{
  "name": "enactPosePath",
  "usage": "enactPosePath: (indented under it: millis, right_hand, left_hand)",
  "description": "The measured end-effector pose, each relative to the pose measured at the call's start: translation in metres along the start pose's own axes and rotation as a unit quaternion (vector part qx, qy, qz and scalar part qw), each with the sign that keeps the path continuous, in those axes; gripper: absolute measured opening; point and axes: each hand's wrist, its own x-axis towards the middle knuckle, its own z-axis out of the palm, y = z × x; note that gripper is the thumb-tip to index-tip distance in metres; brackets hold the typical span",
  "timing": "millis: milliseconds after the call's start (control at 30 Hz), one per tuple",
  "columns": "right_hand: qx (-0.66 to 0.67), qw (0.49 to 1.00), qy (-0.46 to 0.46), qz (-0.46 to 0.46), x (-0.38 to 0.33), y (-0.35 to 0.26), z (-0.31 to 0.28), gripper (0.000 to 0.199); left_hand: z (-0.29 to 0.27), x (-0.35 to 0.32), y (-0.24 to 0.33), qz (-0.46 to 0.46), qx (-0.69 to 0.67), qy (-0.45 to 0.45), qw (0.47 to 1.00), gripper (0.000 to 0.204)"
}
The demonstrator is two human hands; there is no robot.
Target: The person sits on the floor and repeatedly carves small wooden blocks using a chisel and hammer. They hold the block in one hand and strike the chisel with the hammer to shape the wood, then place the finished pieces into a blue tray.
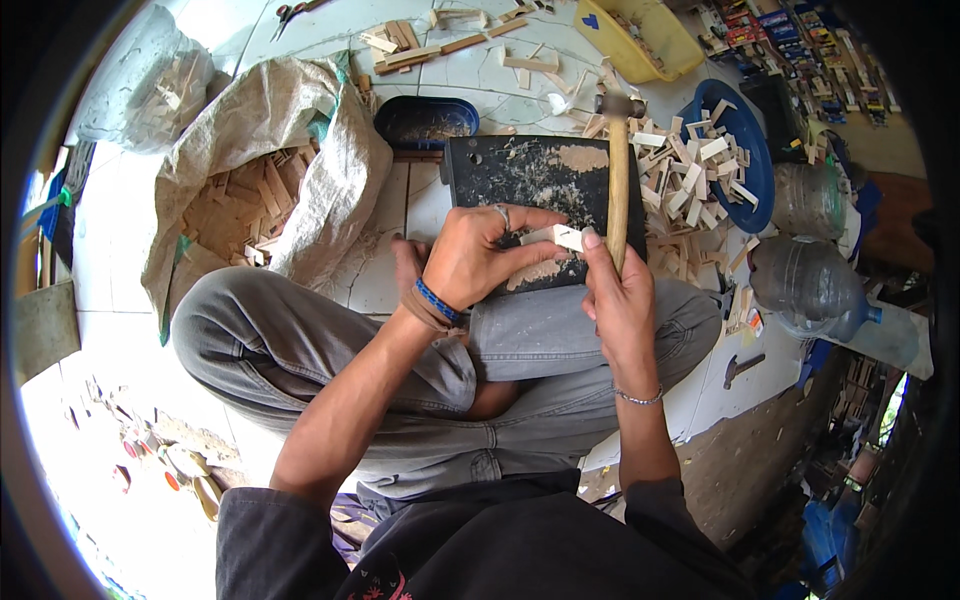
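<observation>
My left hand pinches a small pale wooden block between thumb and fingers, over the worn black board in front of my crossed legs. A short dark mark shows on the block's face; whether it is a nail or a slot I cannot tell. My right hand is closed around the lower end of a hammer's wooden handle. The hammer's head points away from me, past the board's far right side. The right thumb touches the block's right end.
Small wood pieces heap right of the board, spilling from a blue basin. A woven sack of offcuts stands left. Beyond are a blue tray and a yellow tub. Another hammer lies right, near large plastic bottles.
</observation>
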Motion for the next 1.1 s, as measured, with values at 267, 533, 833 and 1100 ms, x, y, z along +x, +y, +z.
enactPosePath:
  millis: [267,533,833,1100]
  right_hand:
    - [-0.008,1.000,0.014,0.003,-0.001,0.001,0.000,0.037]
    - [-0.014,1.000,0.015,0.004,-0.001,-0.001,0.002,0.030]
    - [-0.023,1.000,0.012,-0.004,0.002,0.005,0.000,0.035]
    - [-0.034,0.999,0.018,-0.002,0.007,0.005,-0.004,0.036]
  left_hand:
    - [0.000,0.000,0.000,-0.007,-0.001,-0.005,1.000,0.031]
    - [0.001,0.000,0.000,-0.019,-0.015,-0.005,1.000,0.030]
    - [-0.005,0.003,0.007,-0.010,-0.059,-0.070,0.996,0.036]
    - [-0.010,0.016,-0.004,-0.050,-0.149,-0.140,0.978,0.028]
